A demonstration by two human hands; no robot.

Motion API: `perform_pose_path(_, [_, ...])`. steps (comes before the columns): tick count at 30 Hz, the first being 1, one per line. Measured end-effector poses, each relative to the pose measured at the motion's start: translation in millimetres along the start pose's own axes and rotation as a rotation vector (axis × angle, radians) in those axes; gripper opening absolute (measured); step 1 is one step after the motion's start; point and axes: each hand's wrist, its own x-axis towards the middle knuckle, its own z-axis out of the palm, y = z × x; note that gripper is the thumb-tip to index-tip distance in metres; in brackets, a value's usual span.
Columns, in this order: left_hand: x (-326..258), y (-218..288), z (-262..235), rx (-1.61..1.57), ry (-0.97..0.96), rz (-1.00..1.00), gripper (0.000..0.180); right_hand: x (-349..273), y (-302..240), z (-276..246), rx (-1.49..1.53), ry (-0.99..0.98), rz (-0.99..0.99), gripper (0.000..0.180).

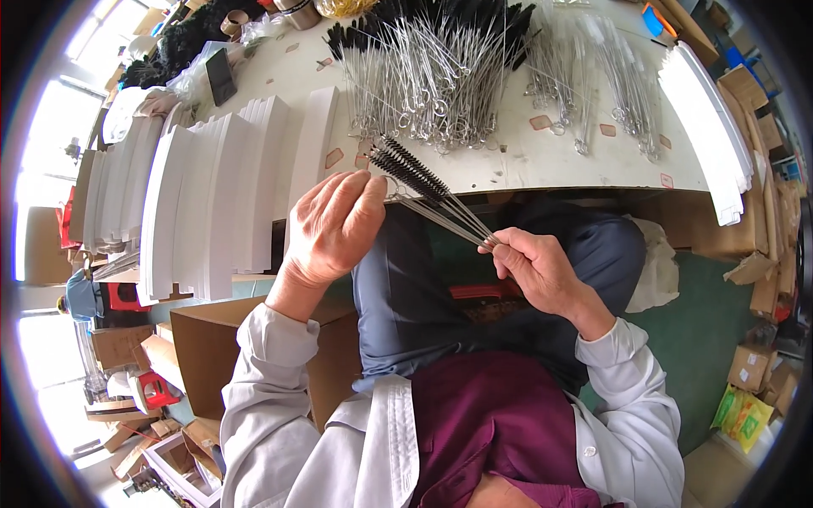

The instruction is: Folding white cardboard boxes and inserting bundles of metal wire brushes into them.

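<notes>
My right hand [542,267] is closed in a pinch around the thin metal stems of several wire brushes [413,172]. Their black bristle heads point up and left, toward the table's front edge. My left hand [334,222] is curled closed by those heads, and a wire loop with thin stems shows at its fingertips, so it seems to grip a brush by the loop end; the fingers hide the exact hold. Beyond the hands, a large heap of black-bristled wire brushes [432,80] lies on the white table [508,169], loops facing me.
Smaller groups of pale-bristled brushes [622,80] lie at the table's right. White folded card strips [212,190] are stacked at the left, with more white strips [707,127] at the right edge. An open cardboard box [207,356] stands below on the left. A black phone-like slab [221,76] leans behind the strips.
</notes>
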Motion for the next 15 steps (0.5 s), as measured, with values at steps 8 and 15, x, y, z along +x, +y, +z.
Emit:
perform_pose_path(8, [-2, -12, 3, 0.068, 0.02, -0.01, 0.035, 3, -8, -2, -0.018, -0.062, 0.096, 0.02])
perform_pose_path(15, [-12, -13, 9, 0.095, -0.033, -0.076, 0.034, 2, -1, 4, -0.074, -0.013, 0.012, 0.017])
